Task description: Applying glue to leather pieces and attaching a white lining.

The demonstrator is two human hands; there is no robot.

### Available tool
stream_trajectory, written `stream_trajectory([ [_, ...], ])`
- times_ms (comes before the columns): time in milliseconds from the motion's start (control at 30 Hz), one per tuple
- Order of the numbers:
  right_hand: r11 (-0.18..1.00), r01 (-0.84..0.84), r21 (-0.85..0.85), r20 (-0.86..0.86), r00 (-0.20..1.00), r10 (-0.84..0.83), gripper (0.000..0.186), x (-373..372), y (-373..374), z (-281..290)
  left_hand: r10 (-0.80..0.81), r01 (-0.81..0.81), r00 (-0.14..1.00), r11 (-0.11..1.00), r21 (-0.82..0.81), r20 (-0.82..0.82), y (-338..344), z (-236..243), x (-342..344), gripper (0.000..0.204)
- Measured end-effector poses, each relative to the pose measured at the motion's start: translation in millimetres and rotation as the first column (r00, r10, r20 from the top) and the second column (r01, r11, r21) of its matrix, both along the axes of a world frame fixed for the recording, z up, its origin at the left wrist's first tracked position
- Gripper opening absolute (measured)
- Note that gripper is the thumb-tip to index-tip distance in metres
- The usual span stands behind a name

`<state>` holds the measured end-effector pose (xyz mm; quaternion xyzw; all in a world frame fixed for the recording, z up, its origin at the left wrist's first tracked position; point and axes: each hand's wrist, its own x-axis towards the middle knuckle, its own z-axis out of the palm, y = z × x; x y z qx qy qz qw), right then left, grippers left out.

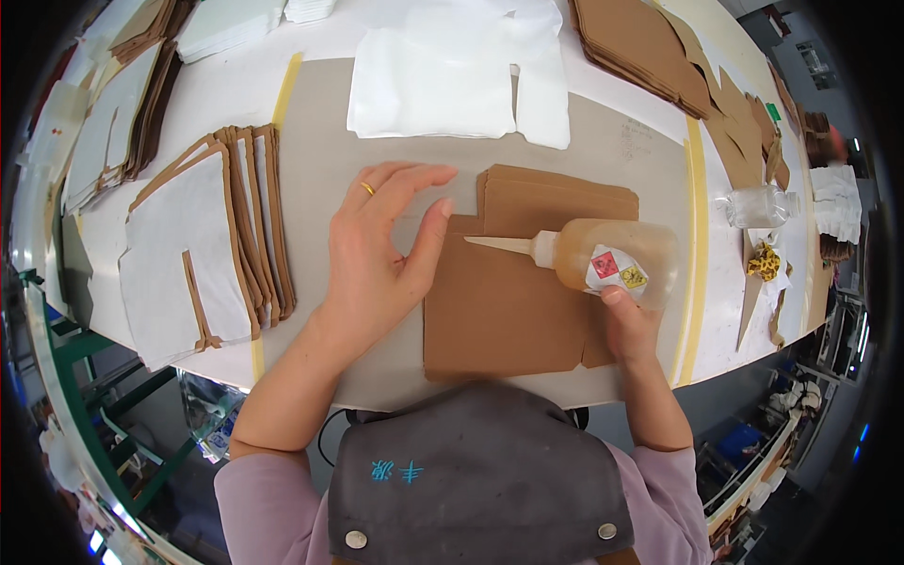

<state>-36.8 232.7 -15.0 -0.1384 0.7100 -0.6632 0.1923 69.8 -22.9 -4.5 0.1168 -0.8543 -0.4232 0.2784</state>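
Note:
My right hand [633, 315] grips a translucent squeeze bottle [574, 250] of amber liquid, held sideways with its long pale nozzle pointing left over brown pieces [499, 325] of card or leather on the grey work mat [358, 377]. My left hand [386, 235], with a yellow ring on a finger, is raised left of the nozzle, fingers apart and holding nothing, near the upper left of the brown pieces. A thicker brown piece [556, 193] lies behind the nozzle.
White sheets [428, 80] lie at the back. Paper-faced brown stacks [174, 254] are at the left, brown stacks [631, 52] at back right. A clear bottle [753, 205] and a yellow patterned object [765, 259] lie at right. Yellow tape [695, 282] runs along the mat.

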Motion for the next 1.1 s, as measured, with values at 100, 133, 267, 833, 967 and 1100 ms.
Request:
stream_trajectory([
  [100, 1.000, -0.025, -0.010, -0.068, 0.997, 0.025, 0.065, 3.0, -15.6, -2.4, 0.036, -0.036, 0.999, 0.999, 0.028, -0.016, -3.1, -1.6, -1.9, 0.020],
  [133, 0.999, -0.030, -0.011, -0.062, 0.998, 0.030, 0.065, 0.9, -18.4, -2.9, 0.043, -0.042, 0.999, 0.998, 0.040, -0.018, -4.3, -2.9, -2.2, 0.020],
  [267, 0.992, -0.130, -0.012, -0.083, 0.988, 0.128, 0.067, -8.0, -25.8, -1.7, 0.061, -0.060, 0.998, 0.997, 0.052, -0.016, -6.9, -6.5, -1.0, 0.019],
  [833, 0.924, 0.123, -0.363, 0.307, 0.952, -0.006, 0.058, 2.5, 40.0, 2.6, 0.058, -0.057, 0.998, 0.991, 0.121, -0.003, -5.8, -19.9, -14.0, 0.017],
  [967, 0.906, 0.167, -0.388, 0.158, 0.981, -0.113, 0.047, -80.0, 77.1, 12.2, 0.113, -0.115, 0.992, 0.993, 0.036, 0.051, -7.6, -27.6, -12.8, 0.017],
  [1100, 0.912, 0.304, -0.276, -0.052, 0.943, -0.330, 0.046, -116.2, 90.7, 14.4, 0.131, -0.133, 0.990, 0.990, 0.051, 0.043, -8.6, -36.7, -13.2, 0.016],
])
